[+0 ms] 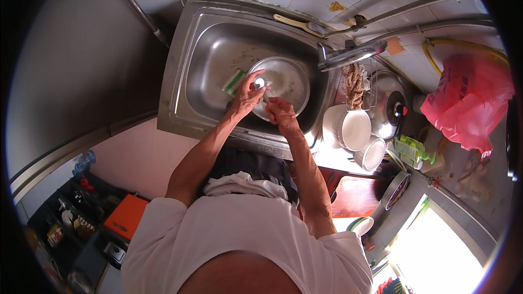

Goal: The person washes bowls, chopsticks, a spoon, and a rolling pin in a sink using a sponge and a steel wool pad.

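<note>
Both hands are over a round metal basin (296, 77) that stands in the stainless steel sink (208, 61). My left hand (247, 96) has its fingers curled around a small, pale, shiny item (259, 83), too small to name. My right hand (282, 113) is just to the right and lower, its fingers closed on a thin item whose tip points towards my left hand; what it is cannot be made out. A green and white sponge or packet (234, 82) lies on the sink floor left of the basin, with green scraps above it.
The faucet (351, 55) reaches over the sink's right side. A cream-handled brush (300, 24) lies on the back rim. White bowls (356, 130), a wire basket with a brown cloth (353, 85) and a pan lid (384, 106) stand right. A pink plastic bag (470, 102) hangs beyond.
</note>
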A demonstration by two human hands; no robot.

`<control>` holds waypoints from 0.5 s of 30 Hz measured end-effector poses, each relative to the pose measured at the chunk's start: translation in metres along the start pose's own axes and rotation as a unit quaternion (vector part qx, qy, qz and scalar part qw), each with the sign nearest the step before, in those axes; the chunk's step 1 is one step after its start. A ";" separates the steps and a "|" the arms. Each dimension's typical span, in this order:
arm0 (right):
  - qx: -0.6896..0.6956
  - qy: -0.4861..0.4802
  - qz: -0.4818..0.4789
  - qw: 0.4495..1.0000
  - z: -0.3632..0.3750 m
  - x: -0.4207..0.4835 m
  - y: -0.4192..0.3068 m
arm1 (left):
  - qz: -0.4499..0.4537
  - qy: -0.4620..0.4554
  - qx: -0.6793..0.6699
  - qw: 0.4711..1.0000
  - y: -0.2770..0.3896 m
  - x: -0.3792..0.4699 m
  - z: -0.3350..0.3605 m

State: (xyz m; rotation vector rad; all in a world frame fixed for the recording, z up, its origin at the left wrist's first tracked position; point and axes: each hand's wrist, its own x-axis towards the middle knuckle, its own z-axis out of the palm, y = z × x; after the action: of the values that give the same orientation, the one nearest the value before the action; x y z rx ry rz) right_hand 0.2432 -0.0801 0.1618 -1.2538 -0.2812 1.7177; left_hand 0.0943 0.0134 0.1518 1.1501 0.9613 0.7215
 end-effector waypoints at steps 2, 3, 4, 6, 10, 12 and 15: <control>-0.051 0.018 0.004 0.999 0.008 -0.004 0.002 | -0.003 -0.026 -0.010 1.000 0.000 0.000 0.001; -0.082 0.036 0.007 0.996 0.015 -0.008 -0.001 | -0.027 -0.024 -0.018 0.999 0.003 -0.002 0.000; -0.114 0.057 0.009 0.992 0.021 -0.013 -0.008 | -0.051 -0.024 -0.026 0.998 0.006 -0.002 0.001; -0.171 0.088 0.007 0.981 0.032 -0.019 -0.013 | -0.006 0.016 0.048 0.999 0.003 -0.001 0.003; -0.143 0.073 0.036 0.986 0.041 -0.025 -0.017 | 0.042 0.109 0.227 0.967 -0.004 0.000 0.015; -0.140 0.100 0.082 0.982 0.046 -0.024 -0.013 | -0.010 0.123 0.246 0.961 -0.009 0.001 0.017; -0.108 0.122 0.044 0.986 0.044 -0.021 -0.003 | -0.060 0.096 0.149 0.982 -0.029 0.002 0.018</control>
State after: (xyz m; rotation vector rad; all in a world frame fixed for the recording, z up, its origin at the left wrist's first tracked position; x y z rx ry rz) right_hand 0.2089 -0.0806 0.1963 -1.6431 -0.2749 1.6181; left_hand 0.1108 -0.0003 0.1256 1.2845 1.3244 0.6106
